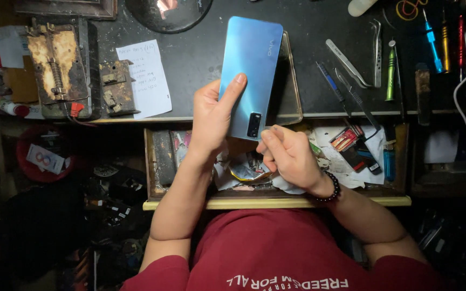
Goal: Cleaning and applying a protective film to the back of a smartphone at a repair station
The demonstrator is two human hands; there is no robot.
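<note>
Both your hands are on the phone (251,73), which lies back-up, its far end over the dark bench (200,54) and its near end over the open drawer (276,202). Your left hand (211,116) grips its left edge, index finger stretched along the blue back. Your right hand (288,156) is curled, fingertips pinched at the near corner just beside the camera block (254,124). Under the phone's right side lies a clear case (292,81). Paper scraps (244,170) fill the drawer. Right of the phone, tweezers (346,63) and screwdrivers (432,40) lie on the bench; left, a note (144,78) and a rusty jig (57,64).
</note>
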